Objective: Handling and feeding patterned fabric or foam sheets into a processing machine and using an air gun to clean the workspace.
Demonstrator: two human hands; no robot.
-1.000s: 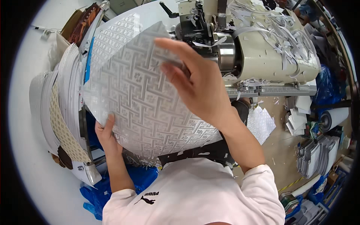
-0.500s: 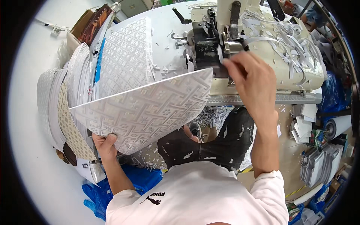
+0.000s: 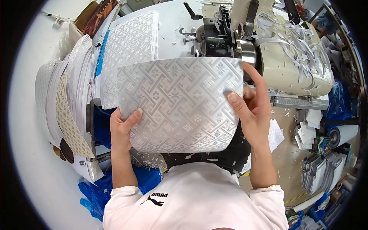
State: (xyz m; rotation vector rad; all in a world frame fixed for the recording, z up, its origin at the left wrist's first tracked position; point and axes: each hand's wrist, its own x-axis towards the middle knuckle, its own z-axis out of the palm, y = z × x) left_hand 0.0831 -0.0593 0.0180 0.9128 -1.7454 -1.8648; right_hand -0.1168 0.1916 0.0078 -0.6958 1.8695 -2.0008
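A silvery-white sheet (image 3: 180, 105) with an embossed lattice and flower pattern is held up in front of my chest, its lower corners rounded. My left hand (image 3: 124, 124) pinches its left edge, thumb on the patterned face. At the right edge my right hand (image 3: 253, 105) grips it, thumb on the face and the other fingers behind. Just beyond the sheet's top right corner stands a cream-coloured machine (image 3: 283, 63) with a dark metal head (image 3: 218, 38) and a shiny roller (image 3: 247, 51). The sheet hides the machine's near left part.
A stack of similar patterned sheets (image 3: 130, 38) lies on the white table (image 3: 172, 23) at the left. Further left stand bundles of curved sheets (image 3: 78, 73). Pale trimmed strips (image 3: 299, 46) are heaped on the machine. Stacked pieces (image 3: 324, 170) lie on the floor at right.
My right hand has come away from the machine head and taken hold of the sheet's right edge. The sheet has turned from slanting to nearly level, facing me.
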